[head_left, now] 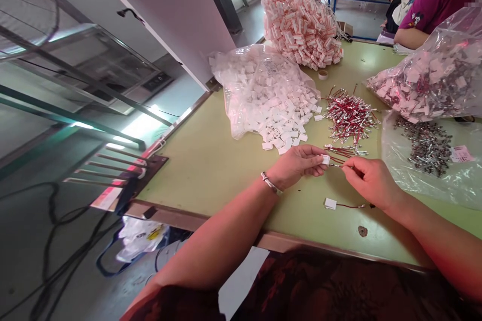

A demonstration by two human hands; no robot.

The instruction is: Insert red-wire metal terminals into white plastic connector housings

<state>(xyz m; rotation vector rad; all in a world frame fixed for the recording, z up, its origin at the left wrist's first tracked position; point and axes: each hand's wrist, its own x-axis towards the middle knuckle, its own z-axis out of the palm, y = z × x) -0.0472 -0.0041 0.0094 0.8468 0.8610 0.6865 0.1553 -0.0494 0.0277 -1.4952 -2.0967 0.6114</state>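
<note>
My left hand (pixel 303 160) pinches a small white plastic housing (pixel 325 159) between thumb and fingers. Close to its right side, my right hand (pixel 367 178) grips a short red wire (pixel 337 165), whose metal terminal points at the housing. Whether the terminal touches the housing I cannot tell. Just beyond my hands lie several red wires (pixel 344 150) in a loose row, and behind them a heap of red wires with metal ends (pixel 350 115). A white housing with a red wire attached (pixel 330 203) rests on the table nearer to me.
A clear bag (pixel 241 105) spills white housings across the green table (pixel 196 160). Behind it stands a large bundle of pinkish-white pieces (pixel 301 25). On the right are a filled plastic bag (pixel 437 75) and small metal parts (pixel 429 148) on plastic. A person in a purple sleeve (pixel 440 5) sits beyond.
</note>
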